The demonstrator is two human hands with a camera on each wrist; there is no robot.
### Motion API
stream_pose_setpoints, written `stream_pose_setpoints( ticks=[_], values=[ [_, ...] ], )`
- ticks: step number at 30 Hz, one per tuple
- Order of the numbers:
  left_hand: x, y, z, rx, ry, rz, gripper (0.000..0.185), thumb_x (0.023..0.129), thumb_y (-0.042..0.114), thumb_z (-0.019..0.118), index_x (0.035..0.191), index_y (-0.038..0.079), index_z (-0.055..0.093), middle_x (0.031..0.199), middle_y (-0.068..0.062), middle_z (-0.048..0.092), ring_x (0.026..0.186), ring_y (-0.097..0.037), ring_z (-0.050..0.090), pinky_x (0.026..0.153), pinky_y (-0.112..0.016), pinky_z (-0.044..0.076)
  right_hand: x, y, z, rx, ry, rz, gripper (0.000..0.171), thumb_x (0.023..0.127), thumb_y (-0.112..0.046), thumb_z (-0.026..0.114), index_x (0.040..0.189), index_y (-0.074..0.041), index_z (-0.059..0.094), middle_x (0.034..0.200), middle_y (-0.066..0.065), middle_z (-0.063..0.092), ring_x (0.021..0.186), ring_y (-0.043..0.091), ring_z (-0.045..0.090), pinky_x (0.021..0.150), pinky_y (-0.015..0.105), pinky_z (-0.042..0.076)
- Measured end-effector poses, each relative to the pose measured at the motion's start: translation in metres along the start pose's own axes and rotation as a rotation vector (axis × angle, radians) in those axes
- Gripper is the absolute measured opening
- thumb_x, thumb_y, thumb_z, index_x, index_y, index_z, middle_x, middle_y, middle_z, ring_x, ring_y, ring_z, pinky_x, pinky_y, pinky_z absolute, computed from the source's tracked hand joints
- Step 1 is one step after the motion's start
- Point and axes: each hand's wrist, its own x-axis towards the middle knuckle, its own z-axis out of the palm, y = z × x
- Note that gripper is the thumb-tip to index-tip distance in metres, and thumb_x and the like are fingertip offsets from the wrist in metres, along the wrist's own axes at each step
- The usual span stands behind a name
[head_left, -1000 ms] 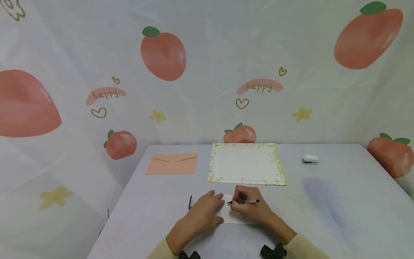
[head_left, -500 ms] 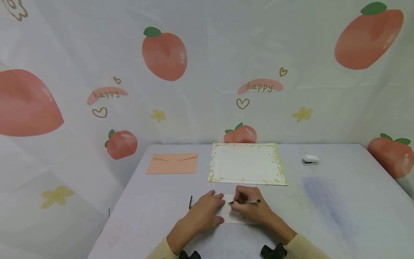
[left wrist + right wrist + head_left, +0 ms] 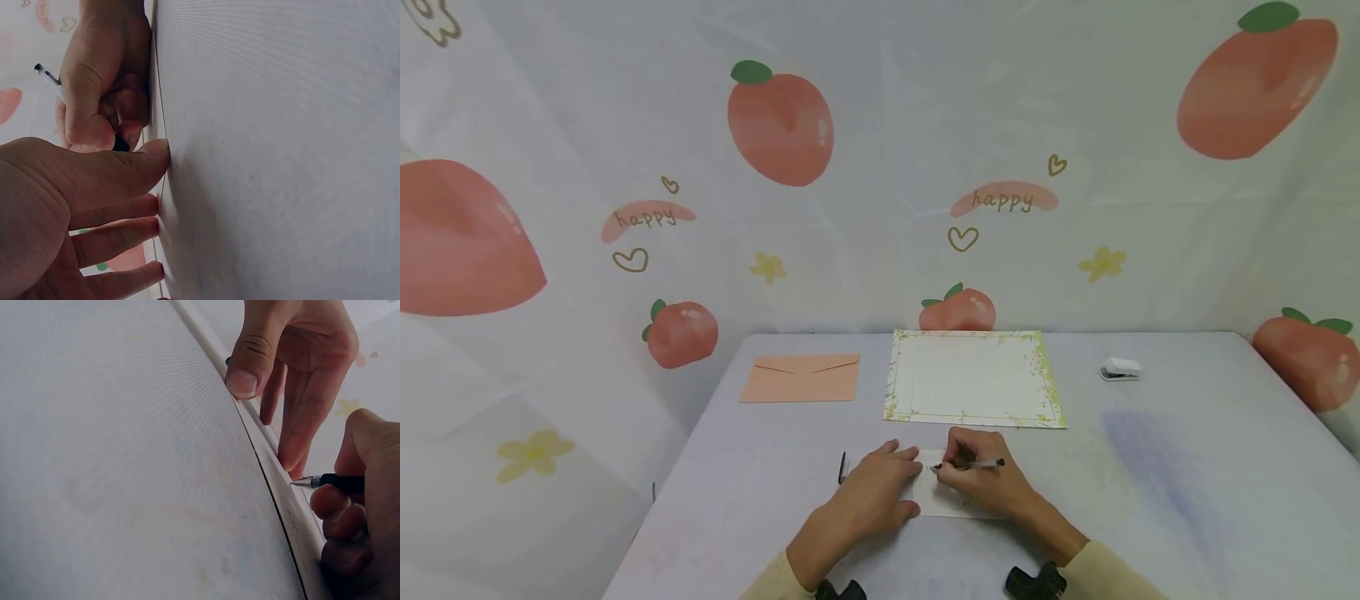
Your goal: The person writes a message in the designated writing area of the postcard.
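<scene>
On the white paper (image 3: 937, 502), the hands (image 3: 874, 488) rest, the right (image 3: 991, 482) gripping a pen (image 3: 985, 463).

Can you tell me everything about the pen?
The pen is slim, with a pale barrel, black end, dark grip and bare, pointed, metallic-looking tip. The barrel looks like plastic. The right hand pinches it at a slant near the tip, which seems to touch the white paper.

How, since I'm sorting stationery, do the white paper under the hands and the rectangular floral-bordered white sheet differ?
The white paper is partly hidden by the left hand and right hand; the floral sheet is uncovered. The sheet's border is yellow-green; the paper shows none. Both look whitish.
</scene>
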Motion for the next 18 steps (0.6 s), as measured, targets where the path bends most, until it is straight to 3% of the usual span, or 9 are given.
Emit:
stream_pose_setpoints(
  ticks=[12,18],
  values=[
    [-0.0005,0.0006,-0.002,0.005,-0.002,-0.002,0.052,0.089,0.028,0.093,0.135,0.009,0.077,0.151,-0.007,0.069,0.146,-0.037,0.061,0.121,-0.049,0.052,0.001,-0.0001,-0.0002,-0.007,0.004,-0.002,0.025,0.082,-0.001,0.078,0.079,-0.021,0.063,0.069,-0.016,0.06,0.064,0.001,0.053,0.057,0.018,0.04],
    [-0.0003,0.0006,-0.0005,0.011,0.0,-0.002,0.052,0.089,0.028,0.093,0.135,0.009,0.078,0.151,-0.007,0.069,0.146,-0.037,0.061,0.12,-0.048,0.052,-0.0019,0.0006,-0.0032,0.008,0.08,0.001,0.03,0.08,0.003,0.077,0.077,-0.024,0.063,0.071,-0.015,0.061,0.065,0.002,0.054,0.059,0.02,0.044]
  ],
)
